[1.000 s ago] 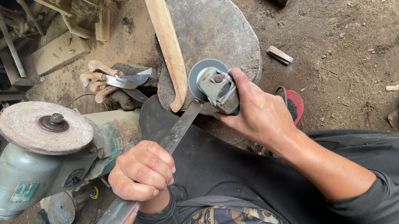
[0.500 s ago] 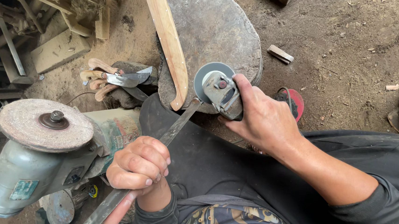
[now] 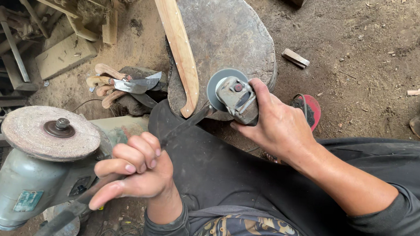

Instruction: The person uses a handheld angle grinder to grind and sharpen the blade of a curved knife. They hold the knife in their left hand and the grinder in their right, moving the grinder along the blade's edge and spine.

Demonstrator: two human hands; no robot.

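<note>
A large, flat grey stone block (image 3: 225, 40) is sitting on the dirt floor (image 3: 372, 45), with a long pale wooden stick (image 3: 176, 41) lying tilted across its left edge. At the lower left a grey-green bench grinder with a worn round grinding wheel (image 3: 46, 133) is standing. Between them, several wooden-handled knives (image 3: 123, 83) are lying in a heap. A small wooden offcut (image 3: 295, 58) is resting right of the stone.
</note>
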